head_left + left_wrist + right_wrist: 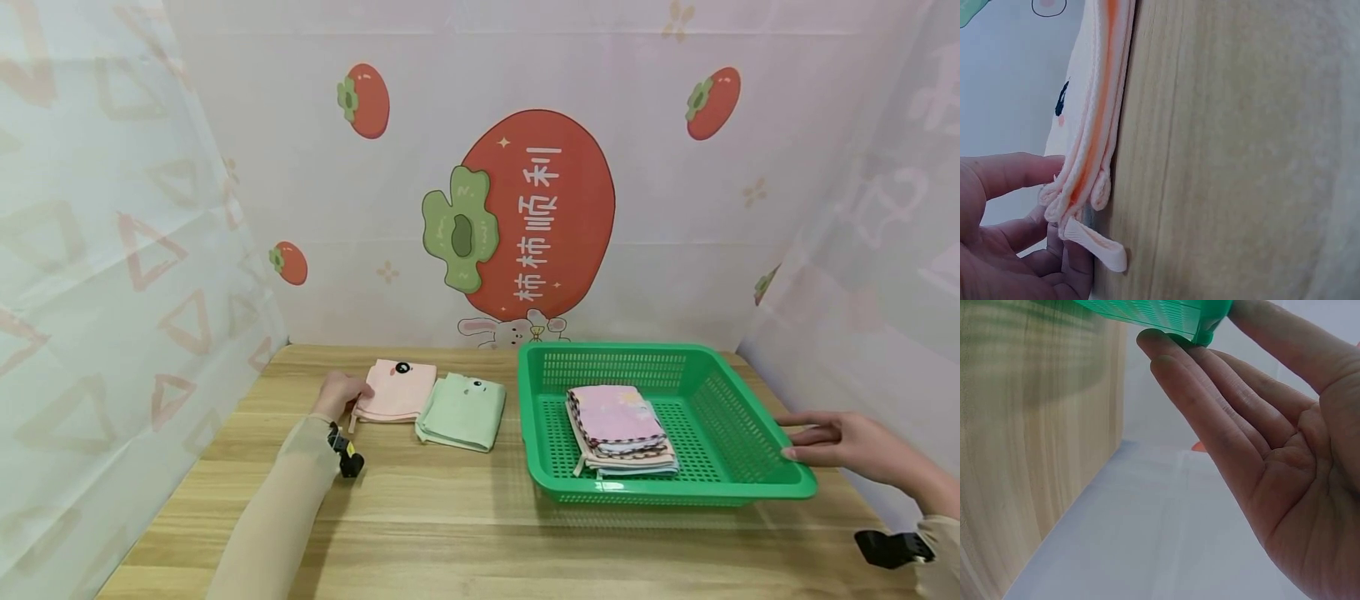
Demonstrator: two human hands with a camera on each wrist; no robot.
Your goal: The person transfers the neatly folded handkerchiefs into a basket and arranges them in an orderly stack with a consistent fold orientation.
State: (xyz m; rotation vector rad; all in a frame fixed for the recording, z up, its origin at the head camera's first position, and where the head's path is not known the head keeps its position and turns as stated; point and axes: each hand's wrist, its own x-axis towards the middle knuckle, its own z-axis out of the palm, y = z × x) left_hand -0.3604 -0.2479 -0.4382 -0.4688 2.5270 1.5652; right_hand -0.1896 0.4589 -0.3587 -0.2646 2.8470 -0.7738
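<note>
On tabletop (pixel 420 533), left hand (pixel 342 395) pinches pink cloth (pixel 399 395); right hand (pixel 851 443) grips green basket (pixel 675 490), lower cloths (pixel 637 462) inside mostly hidden

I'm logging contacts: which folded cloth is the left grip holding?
The pale pink cloth, leftmost on the table: the left grip pinches its edge. The mint cloth lies ungripped beside it; stacked cloths sit in the basket.
</note>
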